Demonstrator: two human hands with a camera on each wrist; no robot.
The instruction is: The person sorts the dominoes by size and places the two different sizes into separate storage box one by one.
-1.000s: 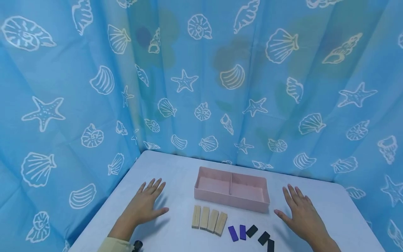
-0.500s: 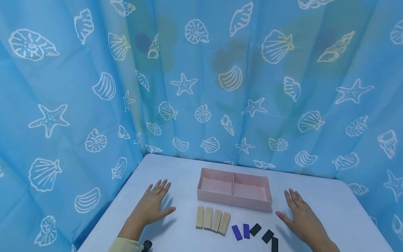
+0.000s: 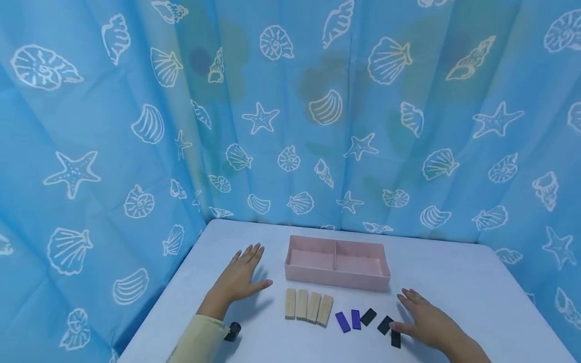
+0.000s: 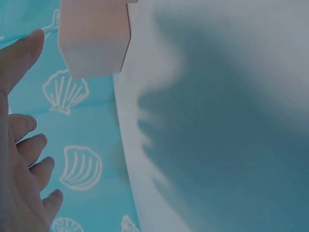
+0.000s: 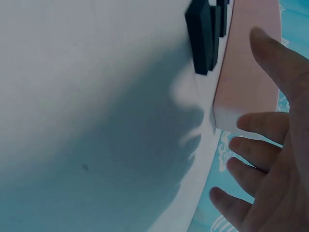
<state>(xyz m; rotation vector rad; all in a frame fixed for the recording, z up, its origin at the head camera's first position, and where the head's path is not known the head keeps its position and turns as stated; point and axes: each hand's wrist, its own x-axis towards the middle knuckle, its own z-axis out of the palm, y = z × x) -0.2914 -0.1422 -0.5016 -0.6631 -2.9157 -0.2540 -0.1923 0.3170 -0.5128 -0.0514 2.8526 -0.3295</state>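
The left hand (image 3: 238, 277), empty, thumb apart from its extended fingers, has come nearer the wooden blocks (image 3: 301, 305) before the pink tray (image 3: 338, 278). The right hand (image 3: 428, 320), empty, thumb and fingers apart, has moved toward the black blocks (image 3: 385, 325), apparently bringing them within grasp.

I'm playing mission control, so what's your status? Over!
Left grip, right grip: holding nothing. Four wooden blocks in front of pink tray. Nothing seen blocking between them.
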